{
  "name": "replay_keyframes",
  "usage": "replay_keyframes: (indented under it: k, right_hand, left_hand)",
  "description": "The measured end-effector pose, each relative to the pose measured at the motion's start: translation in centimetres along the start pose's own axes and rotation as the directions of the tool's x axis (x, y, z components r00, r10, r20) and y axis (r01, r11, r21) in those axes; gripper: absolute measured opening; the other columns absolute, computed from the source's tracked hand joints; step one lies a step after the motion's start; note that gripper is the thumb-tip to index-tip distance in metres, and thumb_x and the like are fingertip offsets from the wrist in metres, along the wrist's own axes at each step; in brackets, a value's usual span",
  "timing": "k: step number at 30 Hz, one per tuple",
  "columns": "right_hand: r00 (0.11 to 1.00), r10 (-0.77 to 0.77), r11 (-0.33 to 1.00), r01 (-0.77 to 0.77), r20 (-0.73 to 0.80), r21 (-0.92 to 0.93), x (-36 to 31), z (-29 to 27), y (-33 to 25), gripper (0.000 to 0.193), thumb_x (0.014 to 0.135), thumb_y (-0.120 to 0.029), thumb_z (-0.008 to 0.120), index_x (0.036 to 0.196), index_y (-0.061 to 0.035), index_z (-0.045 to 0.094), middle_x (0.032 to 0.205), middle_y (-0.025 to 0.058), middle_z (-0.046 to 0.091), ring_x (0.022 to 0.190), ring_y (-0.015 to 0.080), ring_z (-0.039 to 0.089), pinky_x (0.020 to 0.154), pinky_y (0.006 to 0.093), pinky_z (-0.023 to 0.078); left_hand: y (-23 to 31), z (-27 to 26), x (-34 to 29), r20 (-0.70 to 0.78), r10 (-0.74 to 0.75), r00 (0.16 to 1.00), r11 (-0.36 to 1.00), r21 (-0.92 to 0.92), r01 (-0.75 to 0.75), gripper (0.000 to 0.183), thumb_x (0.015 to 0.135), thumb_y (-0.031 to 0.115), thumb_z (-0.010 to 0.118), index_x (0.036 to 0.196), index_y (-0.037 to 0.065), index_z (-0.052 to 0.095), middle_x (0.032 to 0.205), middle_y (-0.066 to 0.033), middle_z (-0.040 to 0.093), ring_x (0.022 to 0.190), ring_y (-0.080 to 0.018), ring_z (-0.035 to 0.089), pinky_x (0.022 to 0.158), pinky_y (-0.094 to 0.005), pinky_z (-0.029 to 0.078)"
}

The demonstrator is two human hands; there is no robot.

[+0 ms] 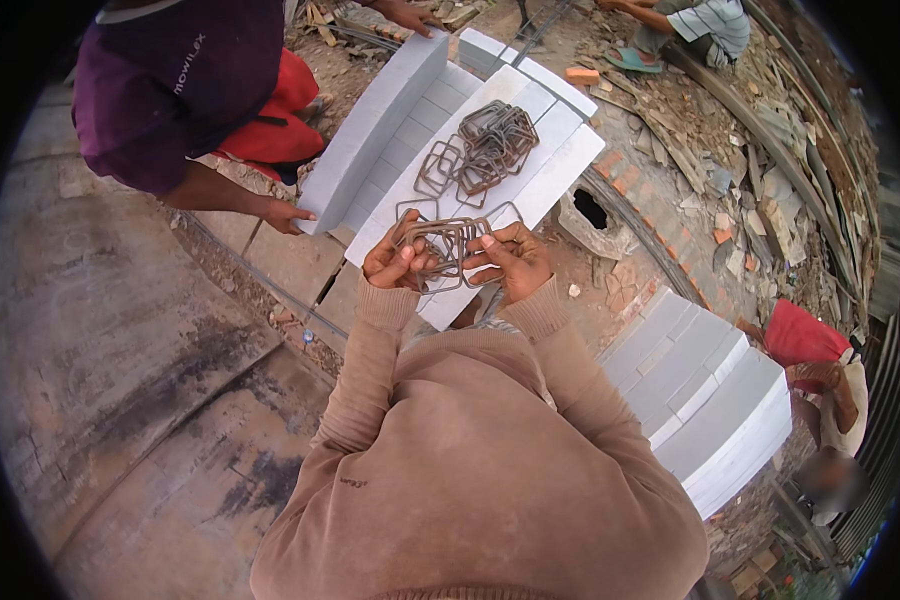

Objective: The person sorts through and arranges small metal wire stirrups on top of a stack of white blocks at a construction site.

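Between my two hands is a bunch of rusty rectangular rebar stirrups [448,228]. My left hand [398,262] is closed around one end of the bunch, thumb on top. At the other end, my right hand [516,262] pinches stirrups between thumb and fingers. A few thin frames stick out above and below my fingers. Just beyond lies a tangled pile of more stirrups [497,140], resting on pale grey lightweight concrete blocks [558,130]. How many stirrups each hand holds is hard to make out.
At the left, a person in a purple shirt [170,80] has both hands on a long grey block [375,135]. More stacked blocks [695,365] stand at my right. Another person squats at the far right [710,30]; someone else is near the right rim. Rubble and planks [760,220] litter the ground.
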State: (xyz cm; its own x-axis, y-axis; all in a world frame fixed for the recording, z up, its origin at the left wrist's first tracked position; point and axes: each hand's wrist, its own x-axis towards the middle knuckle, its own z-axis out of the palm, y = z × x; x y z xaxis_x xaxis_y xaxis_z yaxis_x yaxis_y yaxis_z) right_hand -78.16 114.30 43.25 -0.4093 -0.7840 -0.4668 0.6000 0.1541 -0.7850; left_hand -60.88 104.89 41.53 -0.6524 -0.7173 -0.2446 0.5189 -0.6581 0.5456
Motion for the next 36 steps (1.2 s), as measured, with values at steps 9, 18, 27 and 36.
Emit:
replay_keyframes:
  k: [9, 18, 27, 36]
  right_hand:
    - [0.969, -0.018, 0.968, -0.045, 0.248, 0.246, 0.7, 0.7, 0.9, 0.010, 0.088, -0.006, 0.060, 0.090, -0.0054, 0.050, 0.084, 0.0141, 0.066, 0.059, 0.0115, 0.057, 0.043, 0.0218, 0.042]
    - [0.971, -0.028, 0.926, 0.115, 0.238, -0.358, -1.1, 3.0, 1.8, 0.038, 0.072, -0.015, 0.081, 0.093, -0.0012, 0.052, 0.072, 0.0001, 0.056, 0.065, 0.0041, 0.051, 0.057, 0.0210, 0.045]
    - [0.969, -0.047, 0.956, 0.114, 0.242, -0.269, -1.0, 3.6, 2.2, 0.030, 0.079, -0.014, 0.074, 0.092, 0.0005, 0.052, 0.074, 0.0014, 0.056, 0.061, 0.0047, 0.049, 0.056, 0.0193, 0.045]
    - [0.978, -0.100, 0.796, 0.189, 0.182, -0.575, 0.5, 0.5, -1.9, 0.014, 0.086, -0.009, 0.064, 0.092, 0.0038, 0.059, 0.063, -0.0034, 0.052, 0.056, 0.0030, 0.042, 0.049, 0.0195, 0.035]
  left_hand:
    - [-1.7, -0.4, 1.0, -0.104, 0.015, 0.994, 0.999, 0.044, -0.011, 0.048, 0.089, 0.003, 0.055, 0.134, 0.000, 0.040, 0.098, -0.0074, 0.057, 0.080, -0.0164, 0.057, 0.078, -0.0338, 0.051]
    - [-3.4, 0.7, 0.0, -0.240, 0.135, 0.961, 0.960, 0.274, -0.067, 0.053, 0.084, 0.004, 0.065, 0.131, -0.004, 0.041, 0.102, -0.0095, 0.062, 0.087, -0.0171, 0.061, 0.078, -0.0295, 0.051]
    - [-2.5, 1.5, 0.0, -0.332, 0.268, 0.904, 0.833, 0.551, -0.045, 0.048, 0.082, -0.001, 0.065, 0.126, -0.006, 0.047, 0.099, -0.0103, 0.064, 0.086, -0.0147, 0.062, 0.076, -0.0263, 0.051]
    - [-0.1, -1.1, -0.1, -0.314, 0.149, 0.938, 0.916, 0.402, -0.011, 0.040, 0.087, 0.003, 0.060, 0.124, -0.005, 0.050, 0.094, -0.0145, 0.066, 0.077, -0.0173, 0.064, 0.070, -0.0274, 0.054]
